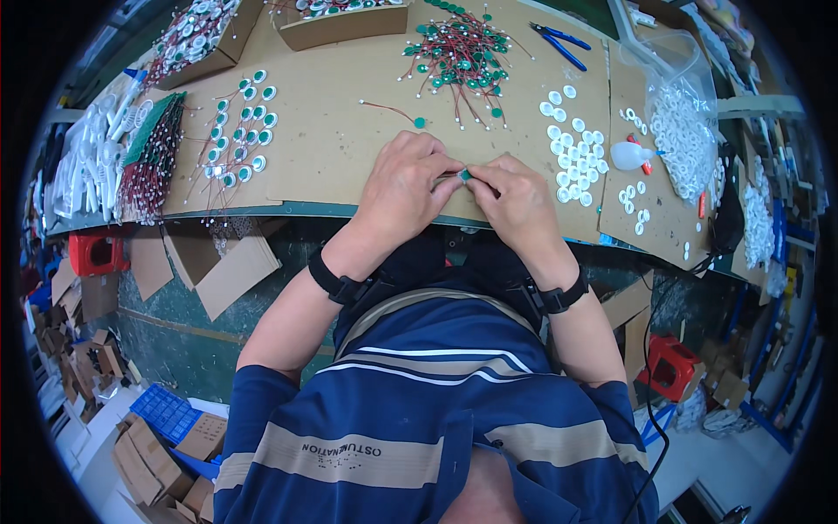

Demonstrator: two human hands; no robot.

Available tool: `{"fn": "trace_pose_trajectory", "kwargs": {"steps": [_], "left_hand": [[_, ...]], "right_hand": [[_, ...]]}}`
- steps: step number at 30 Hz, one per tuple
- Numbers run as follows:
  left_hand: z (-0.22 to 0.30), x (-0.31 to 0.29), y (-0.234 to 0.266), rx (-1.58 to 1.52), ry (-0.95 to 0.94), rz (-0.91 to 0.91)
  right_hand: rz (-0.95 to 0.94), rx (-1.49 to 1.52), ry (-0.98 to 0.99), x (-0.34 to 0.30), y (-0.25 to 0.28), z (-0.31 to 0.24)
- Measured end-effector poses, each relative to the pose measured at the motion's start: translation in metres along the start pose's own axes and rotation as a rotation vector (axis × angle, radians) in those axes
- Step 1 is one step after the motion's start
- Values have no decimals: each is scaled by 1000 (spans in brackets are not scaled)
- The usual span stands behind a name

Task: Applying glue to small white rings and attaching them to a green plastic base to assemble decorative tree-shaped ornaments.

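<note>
At the table's front edge, my left hand (401,188) and my right hand (518,199) meet, thumbs and fingertips pinched together. Between them is a small green round circuit board (465,175), mostly covered by the fingers. Just beyond lies a single green disc (420,122) with a thin red wire running left. Farther back is a tangled pile of wired green discs (461,57). Right of my right hand, several white round caps (576,157) lie in a loose group. Over on the left, rows of white caps fitted with green discs (244,131) trail red wires.
Blue-handled pliers (560,44) lie at the back right. A white squeeze bottle (627,156) and a clear bag of white rings (683,131) are farther right. Cardboard boxes (345,28) of finished-looking pieces stand at the back. Bundled wired boards (153,157) sit at far left.
</note>
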State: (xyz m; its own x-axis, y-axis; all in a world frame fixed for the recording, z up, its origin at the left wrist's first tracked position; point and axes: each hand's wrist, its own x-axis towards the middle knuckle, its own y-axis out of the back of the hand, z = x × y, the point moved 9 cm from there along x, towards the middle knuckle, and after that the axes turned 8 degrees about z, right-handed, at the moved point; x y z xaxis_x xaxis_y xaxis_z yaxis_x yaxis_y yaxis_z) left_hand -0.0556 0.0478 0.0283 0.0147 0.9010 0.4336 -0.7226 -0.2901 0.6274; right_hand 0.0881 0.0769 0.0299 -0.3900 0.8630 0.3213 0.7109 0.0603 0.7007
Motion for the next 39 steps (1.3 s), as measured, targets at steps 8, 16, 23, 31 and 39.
{"fn": "trace_pose_trajectory", "kwargs": {"steps": [8,16,23,31,39], "left_hand": [[-3,-1,3,-19,6,24],[-6,-2,2,-28,15,17],[-8,-1,0,-34,50,25],[-8,4,-1,-31,-2,11],[-13,3,-6,-41,26,-2]], "right_hand": [[-1,18,16,0,1,-4],[-68,-92,10,4,-6,-9],[-62,-14,-43,3,-6,-2],[-47,-14,-33,7,-6,2],[-46,-181,24,4,-12,-14]]}}
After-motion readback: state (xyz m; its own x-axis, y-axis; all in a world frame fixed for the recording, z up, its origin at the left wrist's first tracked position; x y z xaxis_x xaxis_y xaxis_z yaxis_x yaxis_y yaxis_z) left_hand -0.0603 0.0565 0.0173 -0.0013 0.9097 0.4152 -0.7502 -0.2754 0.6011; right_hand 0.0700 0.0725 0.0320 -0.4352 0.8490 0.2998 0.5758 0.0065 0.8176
